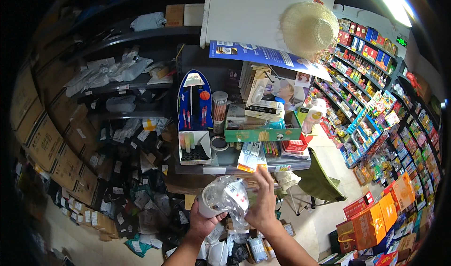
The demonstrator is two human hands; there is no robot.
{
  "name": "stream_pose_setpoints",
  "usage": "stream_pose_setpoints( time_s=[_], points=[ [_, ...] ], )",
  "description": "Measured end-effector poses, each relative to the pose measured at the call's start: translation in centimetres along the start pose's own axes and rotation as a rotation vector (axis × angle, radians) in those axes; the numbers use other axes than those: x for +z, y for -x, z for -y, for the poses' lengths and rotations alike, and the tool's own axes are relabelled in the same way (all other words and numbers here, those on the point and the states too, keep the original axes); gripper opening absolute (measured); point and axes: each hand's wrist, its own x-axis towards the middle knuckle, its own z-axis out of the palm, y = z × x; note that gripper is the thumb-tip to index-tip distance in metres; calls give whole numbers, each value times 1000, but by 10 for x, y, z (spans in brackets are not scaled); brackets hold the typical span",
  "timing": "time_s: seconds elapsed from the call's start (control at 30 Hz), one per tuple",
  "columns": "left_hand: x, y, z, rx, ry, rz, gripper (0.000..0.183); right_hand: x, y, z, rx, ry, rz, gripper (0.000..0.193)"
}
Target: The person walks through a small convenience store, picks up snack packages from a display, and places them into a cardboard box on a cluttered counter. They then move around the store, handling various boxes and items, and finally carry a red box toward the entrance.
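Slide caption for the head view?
Left hand holds a white container with clear plastic; right hand alongside, before a stocked shelf.

Lower centre, crumpled clear plastic (240, 215) and the left hand (203, 223) partly hide a white cylindrical tub (204, 208); the bottom edge cuts both forearms (292, 248).

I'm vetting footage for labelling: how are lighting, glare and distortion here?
In the head view, the ceiling light at upper right is blown out and the clear plastic wrap glints; also in the head view, the shelves at left are dim and the stocked shelves at right curve toward the rim.
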Motion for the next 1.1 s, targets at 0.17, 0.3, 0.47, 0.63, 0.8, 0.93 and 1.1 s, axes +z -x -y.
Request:
stream_pose_setpoints(
  time_s=[0.17, 0.3, 0.47, 0.63, 0.8, 0.93, 1.1],
  points=[
    [6, 4, 2, 232, -612, 104, 62, 20, -7, -24, -320, -24, 441, 54],
    [26, 7, -3, 103, -123, 75, 57, 42, 18, -32, -254, -152, 592, 39],
    [-11, 7, -8, -26, -304, 34, 58, 43, 17, -21, -277, 77, 797, 43],
    [-9, -1, 8, -90, -194, -108, 64, 56, 22, -38, -358, 176, 817, 36],
    [-12, -18, 6, 151, -215, 61, 66, 60, 11, -28, -213, 119, 639, 44],
    [16, -20, 0, 108, -179, 50, 58, 69, 24, -40, -266, 173, 693, 42],
    [36, -30, -5, 202, -310, 149, 63, 60, 12, -42, -308, 198, 656, 29]
  ],
)
